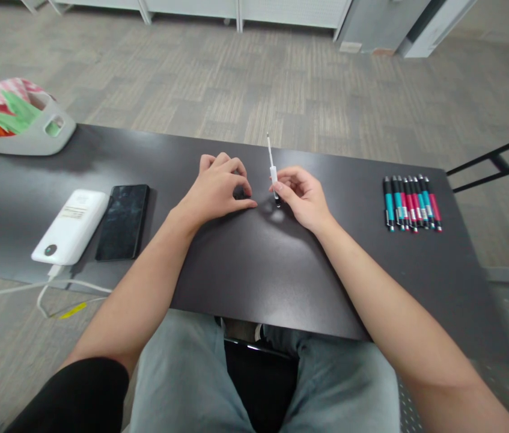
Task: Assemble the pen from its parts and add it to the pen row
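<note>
My right hand (303, 193) pinches a thin white pen refill (272, 168) near its lower end, holding it almost upright with its dark tip close to the black table (245, 264). My left hand (218, 187) rests on the table just left of it, fingers curled over a small dark part that is mostly hidden. The two hands are a few centimetres apart at the table's far middle.
A row of several teal and red pens (411, 203) lies at the right. A black phone (123, 221) and a white power bank (71, 226) with a cable lie at the left. A grey basket (33, 135) with a colourful bag sits at the far left corner.
</note>
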Motion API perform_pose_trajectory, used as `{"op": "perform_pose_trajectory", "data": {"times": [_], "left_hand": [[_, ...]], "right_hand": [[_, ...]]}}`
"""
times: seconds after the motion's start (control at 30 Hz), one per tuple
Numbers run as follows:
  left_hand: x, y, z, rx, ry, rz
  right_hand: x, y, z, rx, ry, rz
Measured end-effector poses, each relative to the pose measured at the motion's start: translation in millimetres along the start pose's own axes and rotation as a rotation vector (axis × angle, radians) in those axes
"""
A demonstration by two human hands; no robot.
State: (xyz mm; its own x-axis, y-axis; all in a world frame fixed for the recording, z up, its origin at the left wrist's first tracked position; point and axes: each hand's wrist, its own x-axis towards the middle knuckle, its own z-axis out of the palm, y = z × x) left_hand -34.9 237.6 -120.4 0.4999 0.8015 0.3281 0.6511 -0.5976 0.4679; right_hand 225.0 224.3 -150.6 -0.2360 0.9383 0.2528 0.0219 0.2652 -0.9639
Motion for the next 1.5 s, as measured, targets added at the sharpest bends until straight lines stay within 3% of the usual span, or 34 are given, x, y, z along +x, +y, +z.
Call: {"op": "perform_pose_trajectory", "data": {"times": [0.3,0.37,0.53,0.63,0.9,1.5], "left_hand": [[4.0,6.9,2.4,-0.160,-0.056,0.009],[6.3,9.1,0.9,-0.238,0.050,-0.029],[18.8,4.4,-1.6,-0.637,0.504,-0.188],[25.1,-1.3,1.3,-0.847,0.597,-0.240],[24.1,2.3,4.8,-1.006,0.552,-0.273],[24.7,2.6,5.2,-0.949,0.507,-0.235]], "right_hand": [[0.7,0.3,-1.6,-0.040,-0.001,0.015],[0.6,0.2,-1.6,-0.037,-0.003,0.019],[-0.9,-2.4,-1.0,-0.035,-0.015,0.034],[-2.9,-4.0,-0.9,-0.081,-0.044,0.013],[-5.5,-4.8,-2.4,-0.154,-0.093,-0.050],[-4.7,-6.8,-1.8,-0.131,-0.077,-0.046]]}}
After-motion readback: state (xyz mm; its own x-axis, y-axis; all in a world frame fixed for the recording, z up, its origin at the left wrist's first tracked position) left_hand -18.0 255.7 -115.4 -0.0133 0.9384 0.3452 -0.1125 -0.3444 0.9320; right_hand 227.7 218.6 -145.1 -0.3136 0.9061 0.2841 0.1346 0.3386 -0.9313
